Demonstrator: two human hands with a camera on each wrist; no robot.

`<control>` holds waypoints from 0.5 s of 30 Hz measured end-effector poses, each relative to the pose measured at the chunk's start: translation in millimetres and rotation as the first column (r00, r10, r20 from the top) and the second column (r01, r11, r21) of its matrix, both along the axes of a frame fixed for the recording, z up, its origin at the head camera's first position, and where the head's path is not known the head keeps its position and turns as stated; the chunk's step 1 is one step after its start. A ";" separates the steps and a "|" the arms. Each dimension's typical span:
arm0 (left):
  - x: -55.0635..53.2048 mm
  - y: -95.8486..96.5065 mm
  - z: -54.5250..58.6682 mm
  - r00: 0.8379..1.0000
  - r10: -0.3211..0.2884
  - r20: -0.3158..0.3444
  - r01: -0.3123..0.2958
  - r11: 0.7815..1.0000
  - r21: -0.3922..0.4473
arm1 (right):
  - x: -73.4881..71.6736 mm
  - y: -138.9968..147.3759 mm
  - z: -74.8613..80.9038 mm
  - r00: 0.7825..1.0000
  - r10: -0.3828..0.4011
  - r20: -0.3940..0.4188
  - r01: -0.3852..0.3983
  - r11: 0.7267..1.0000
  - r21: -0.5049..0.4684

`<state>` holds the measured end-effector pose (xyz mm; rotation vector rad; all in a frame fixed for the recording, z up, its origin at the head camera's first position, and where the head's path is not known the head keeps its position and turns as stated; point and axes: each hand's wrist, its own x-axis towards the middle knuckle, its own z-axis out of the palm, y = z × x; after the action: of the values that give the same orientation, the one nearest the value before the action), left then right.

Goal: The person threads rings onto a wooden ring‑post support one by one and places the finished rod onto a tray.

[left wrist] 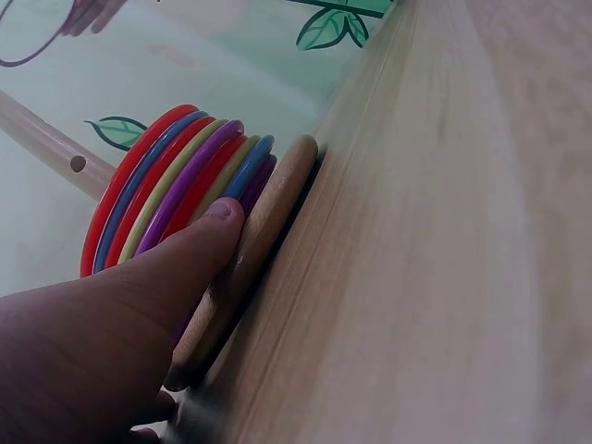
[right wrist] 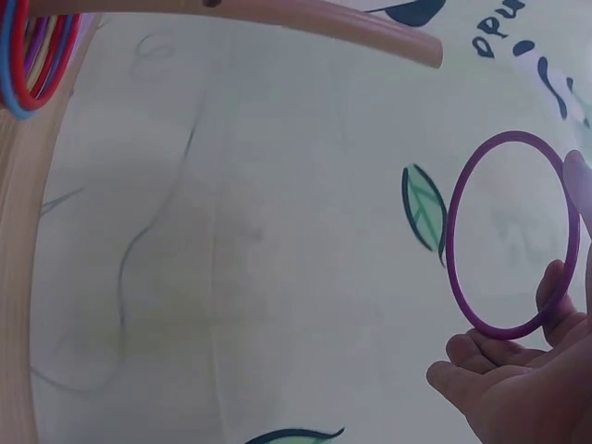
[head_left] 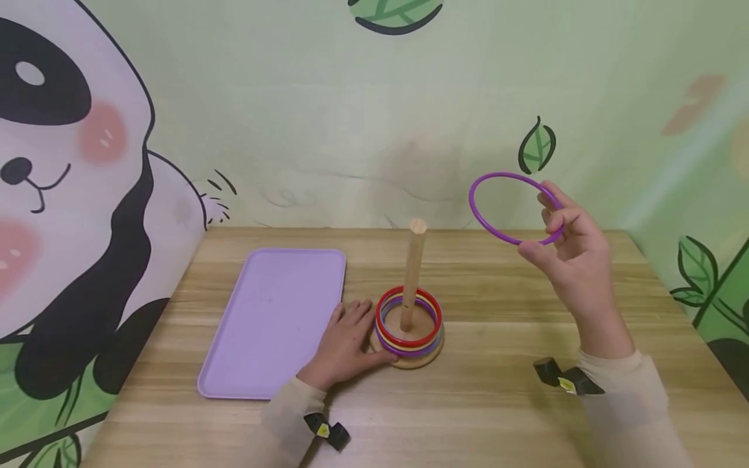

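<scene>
My right hand (head_left: 576,253) pinches a thin purple ring (head_left: 482,218) between thumb and fingers, raised above the table's right side. The right wrist view shows the same purple ring (right wrist: 450,231) tilted upright. A wooden peg stand (head_left: 413,266) stands mid-table with its post upright. Several rings (head_left: 437,312) in red, blue, yellow and purple lie stacked around the post at its base. My left hand (head_left: 345,344) rests beside the stand with fingers extended. In the left wrist view its thumb (left wrist: 208,231) touches the lower rings near the round wooden base (left wrist: 277,203).
A flat lilac tray (head_left: 275,318) lies on the wooden table (head_left: 486,403) left of the stand, close to my left hand. A wall (head_left: 281,130) painted with a panda and leaves rises behind the table.
</scene>
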<state>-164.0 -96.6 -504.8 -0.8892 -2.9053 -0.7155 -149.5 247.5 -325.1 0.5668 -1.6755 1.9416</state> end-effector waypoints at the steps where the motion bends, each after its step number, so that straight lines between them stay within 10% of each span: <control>1: 0.1 0.0 -0.3 1.000 -0.001 0.002 0.001 1.000 -0.004 | -0.9 -2.4 1.3 1.000 0.006 -0.017 -0.006 1.000 0.012; 15: 0.3 0.3 -0.9 1.000 0.004 -0.007 -0.004 1.000 -0.004 | -9.8 -33.3 16.7 0.991 0.111 -0.078 -0.100 0.986 0.132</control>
<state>-163.7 -96.4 -505.7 -0.8843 -2.9022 -0.7047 -159.2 214.2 -308.4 0.7905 -1.7564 1.8634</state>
